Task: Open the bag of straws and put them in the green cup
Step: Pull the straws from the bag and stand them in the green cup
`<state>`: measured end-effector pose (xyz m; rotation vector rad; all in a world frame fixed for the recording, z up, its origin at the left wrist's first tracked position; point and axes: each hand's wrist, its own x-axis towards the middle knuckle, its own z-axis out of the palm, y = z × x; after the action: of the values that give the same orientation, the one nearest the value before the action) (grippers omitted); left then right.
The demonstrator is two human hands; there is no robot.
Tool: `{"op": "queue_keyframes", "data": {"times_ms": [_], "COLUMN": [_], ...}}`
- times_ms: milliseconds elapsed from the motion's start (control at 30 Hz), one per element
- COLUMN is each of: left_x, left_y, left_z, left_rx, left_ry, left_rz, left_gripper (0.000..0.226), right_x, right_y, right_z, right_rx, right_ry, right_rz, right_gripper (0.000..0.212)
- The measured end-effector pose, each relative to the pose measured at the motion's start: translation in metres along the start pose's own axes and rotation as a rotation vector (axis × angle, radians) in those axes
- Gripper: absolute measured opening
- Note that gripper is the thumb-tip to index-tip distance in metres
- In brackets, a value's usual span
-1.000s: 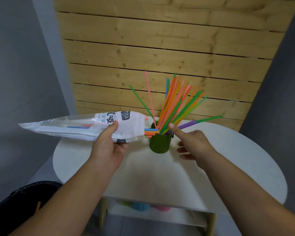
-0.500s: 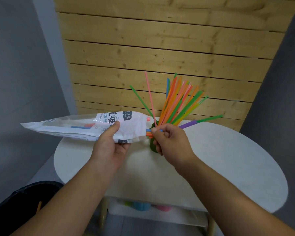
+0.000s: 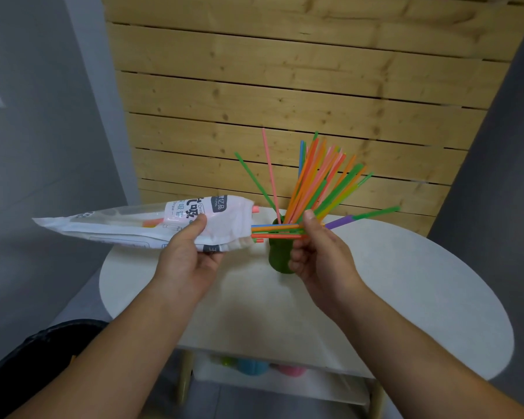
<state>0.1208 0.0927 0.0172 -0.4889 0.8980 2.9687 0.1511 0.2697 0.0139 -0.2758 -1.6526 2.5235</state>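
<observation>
My left hand (image 3: 188,255) grips the white plastic straw bag (image 3: 127,225), held level above the table with its open end pointing right. Several orange and blue straws (image 3: 277,231) stick out of that end. My right hand (image 3: 318,255) pinches these straws between thumb and fingers, partly drawn out of the bag. Just behind them stands the green cup (image 3: 278,255) on the white table, holding a fan of several coloured straws (image 3: 321,179). My right hand covers the cup's right side.
The white oval table (image 3: 406,285) stands against a wooden slat wall (image 3: 285,101). A purple-and-green straw (image 3: 363,216) pokes out to the right, low over the table. A lower shelf holds small coloured cups (image 3: 254,365). A black bin (image 3: 28,361) sits at the bottom left.
My right hand moved from beside the cup to the bag's mouth, took hold of the protruding straws and has drawn them a little way to the right. The bag stayed level.
</observation>
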Motion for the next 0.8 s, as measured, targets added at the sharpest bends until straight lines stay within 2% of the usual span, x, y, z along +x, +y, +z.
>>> {"op": "queue_keyframes", "data": {"times_ms": [67, 133, 200, 333, 467, 600, 800], "left_x": [-0.001, -0.002, -0.002, -0.003, -0.001, 0.006, 0.012], "left_y": [-0.001, -0.001, -0.003, -0.007, -0.008, -0.004, 0.001], "left_z": [0.0, 0.0, 0.0, -0.002, -0.003, -0.008, -0.013], "left_rx": [-0.001, 0.004, 0.018, 0.035, 0.001, -0.01, -0.015], "left_ry": [0.004, 0.0, -0.008, -0.027, -0.009, 0.009, 0.013], "left_rz": [-0.004, -0.009, -0.023, -0.06, -0.078, -0.054, -0.037], "left_gripper": [0.025, 0.019, 0.016, 0.013, 0.019, 0.021, 0.032], "right_x": [-0.005, -0.006, -0.005, 0.0, -0.001, 0.001, 0.005], "right_y": [0.009, 0.019, 0.022, 0.02, 0.012, -0.005, -0.032], "right_z": [0.007, 0.013, 0.018, 0.025, 0.026, 0.015, -0.017], "right_rx": [0.02, 0.008, -0.008, -0.004, 0.005, -0.042, -0.019], "right_ry": [-0.071, -0.094, -0.053, 0.061, 0.13, 0.181, 0.17], "right_rz": [0.041, 0.038, -0.013, -0.082, -0.13, -0.198, -0.253], "right_gripper": [0.042, 0.043, 0.033, 0.031, 0.024, 0.026, 0.026]}}
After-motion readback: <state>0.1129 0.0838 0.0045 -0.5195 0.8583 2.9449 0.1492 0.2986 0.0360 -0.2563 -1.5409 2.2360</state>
